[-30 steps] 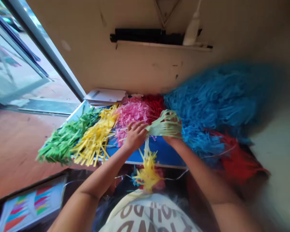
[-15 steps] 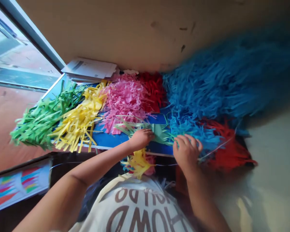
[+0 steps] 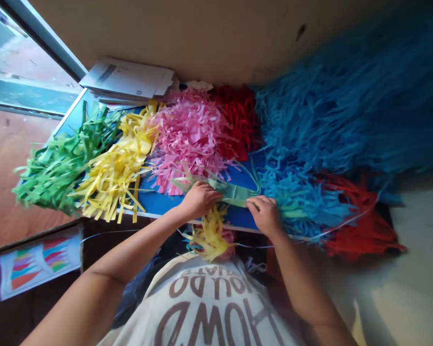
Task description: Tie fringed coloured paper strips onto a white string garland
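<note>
Pulled closer together at near edge of blue counter (image 3: 159, 204); left grip (image 3: 200, 198) and right grip (image 3: 263, 214) closed, pinching pale green fringed paper strip (image 3: 234, 192).

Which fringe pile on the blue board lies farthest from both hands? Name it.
The green pile, far left past the yellow pile; left hand and right hand pinch a pale green strip by the pink pile.
</note>
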Demonstrator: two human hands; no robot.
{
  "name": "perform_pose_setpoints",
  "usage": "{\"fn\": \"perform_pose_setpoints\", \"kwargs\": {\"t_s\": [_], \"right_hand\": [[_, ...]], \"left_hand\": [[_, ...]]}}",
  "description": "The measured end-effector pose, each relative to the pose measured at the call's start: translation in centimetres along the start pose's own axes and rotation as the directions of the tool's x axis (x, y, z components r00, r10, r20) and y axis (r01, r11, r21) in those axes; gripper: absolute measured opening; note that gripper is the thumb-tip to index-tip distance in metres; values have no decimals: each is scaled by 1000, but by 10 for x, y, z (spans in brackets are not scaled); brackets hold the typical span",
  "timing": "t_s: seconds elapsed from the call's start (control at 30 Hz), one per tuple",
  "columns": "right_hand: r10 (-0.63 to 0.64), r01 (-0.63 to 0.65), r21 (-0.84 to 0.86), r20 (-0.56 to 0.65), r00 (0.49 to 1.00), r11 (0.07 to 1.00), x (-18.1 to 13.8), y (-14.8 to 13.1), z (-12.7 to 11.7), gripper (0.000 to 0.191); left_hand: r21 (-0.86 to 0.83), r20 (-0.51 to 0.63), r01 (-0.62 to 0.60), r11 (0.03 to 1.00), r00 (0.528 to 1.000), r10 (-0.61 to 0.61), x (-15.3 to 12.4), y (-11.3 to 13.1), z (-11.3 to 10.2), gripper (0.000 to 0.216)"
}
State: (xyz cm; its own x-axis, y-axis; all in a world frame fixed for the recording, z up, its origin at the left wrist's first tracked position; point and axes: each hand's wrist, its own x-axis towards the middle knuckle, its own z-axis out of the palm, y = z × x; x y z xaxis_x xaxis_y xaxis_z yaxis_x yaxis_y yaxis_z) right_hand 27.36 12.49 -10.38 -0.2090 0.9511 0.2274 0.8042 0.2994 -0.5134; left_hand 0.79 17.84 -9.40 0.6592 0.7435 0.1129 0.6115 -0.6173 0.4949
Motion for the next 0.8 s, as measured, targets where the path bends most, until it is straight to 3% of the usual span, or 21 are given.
{"fn": "perform_pose_setpoints", "kwargs": {"t_s": [0.13, 0.23, 0.37, 0.8], "right_hand": [[117, -124, -129, -63, 991, 984, 10, -6, 4, 26], [152, -172, -215, -105, 983, 961, 16, -9, 10, 26], [176, -193, -203, -97, 980, 960, 21, -5, 13, 25], [276, -281, -178, -57, 960, 943, 27, 5, 16, 29]], "left_hand": [[48, -7, 230, 972, 973, -230, 18, 8, 3, 26], [150, -27, 326, 933, 945, -326, 31, 17, 7, 27], [257, 9, 352, 900, 930, -367, 38, 18, 9, 27], [292, 108, 403, 867, 887, -449, 47, 14, 2, 28]]}}
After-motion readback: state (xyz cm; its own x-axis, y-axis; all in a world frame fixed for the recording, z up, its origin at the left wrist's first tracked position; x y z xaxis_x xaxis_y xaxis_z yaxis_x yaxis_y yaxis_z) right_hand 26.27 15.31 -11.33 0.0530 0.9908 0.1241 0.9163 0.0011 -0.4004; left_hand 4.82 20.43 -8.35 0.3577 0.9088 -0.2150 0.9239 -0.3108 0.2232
